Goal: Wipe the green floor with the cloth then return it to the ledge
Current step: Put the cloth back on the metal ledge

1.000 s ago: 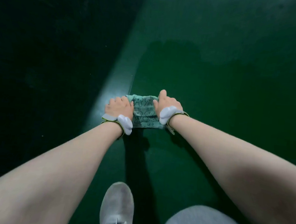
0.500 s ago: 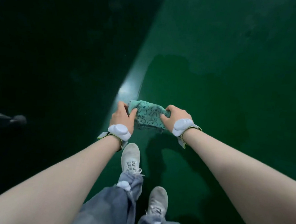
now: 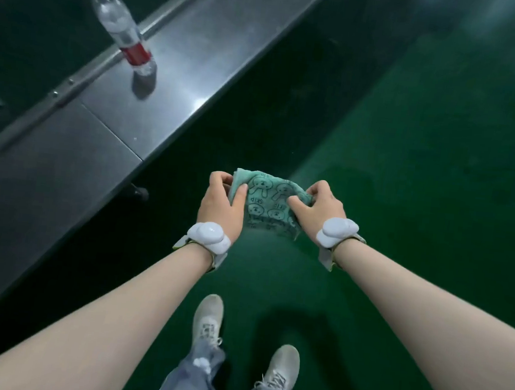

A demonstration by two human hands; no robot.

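- Change: a second ago I pressed the teal rabbit-print cloth (image 3: 266, 205) flat on the glossy green floor (image 3: 424, 179); now it is lifted clear as I stand, so wiping looks finished.
- Next: the grey metal ledge (image 3: 167, 70), with a clear red-capped bottle (image 3: 122, 21), lies ahead-left.
- Pose: left hand (image 3: 222, 205) and right hand (image 3: 318, 205) each pinch one cloth edge, arms extended.

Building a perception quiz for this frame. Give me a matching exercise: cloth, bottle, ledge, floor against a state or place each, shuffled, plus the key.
Things:
1. cloth
2. bottle
3. ledge
4. floor

States or places:
A. grey metal, running along the person's left
B. held up between left hand and right hand
C. green, under the shoes
D. standing on the ledge, red cap

Pairs: 1-B, 2-D, 3-A, 4-C
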